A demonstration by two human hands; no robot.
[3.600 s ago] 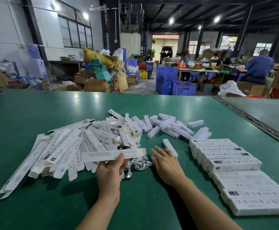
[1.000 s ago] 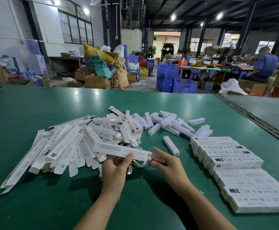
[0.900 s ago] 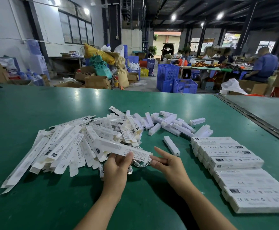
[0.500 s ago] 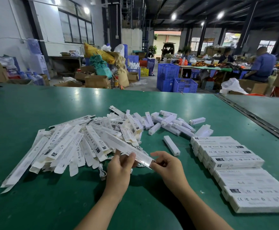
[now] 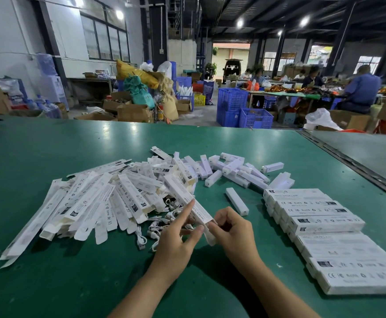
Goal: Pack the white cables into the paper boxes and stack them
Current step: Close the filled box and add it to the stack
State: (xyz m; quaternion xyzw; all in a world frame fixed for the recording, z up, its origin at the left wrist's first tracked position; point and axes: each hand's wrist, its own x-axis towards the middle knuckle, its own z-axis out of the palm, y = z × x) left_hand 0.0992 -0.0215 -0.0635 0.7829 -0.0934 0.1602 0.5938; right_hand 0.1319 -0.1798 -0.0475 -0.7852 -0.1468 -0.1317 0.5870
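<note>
Both hands hold one long white paper box (image 5: 183, 196) above the green table (image 5: 72, 283). My left hand (image 5: 176, 244) grips its near part between thumb and fingers, the index finger stretched along its side. My right hand (image 5: 231, 232) pinches the near end flap with curled fingers. The box slants away to the upper left over a heap of flat unfolded boxes (image 5: 91, 203). Coiled white cables (image 5: 162, 226) lie on the table just left of my hands. Rows of closed packed boxes (image 5: 320, 223) lie stacked to the right.
A scatter of small white plastic bars (image 5: 231, 171) lies behind the hands, one single bar (image 5: 236, 201) close to my right hand. A metal seam (image 5: 348, 164) runs along the table's right side. Blue crates (image 5: 254, 118), cartons and seated workers fill the background.
The box has swung from lying crosswise to pointing away from me. My right hand has curled from open fingers onto its near end, and my left index finger has stretched out along it.
</note>
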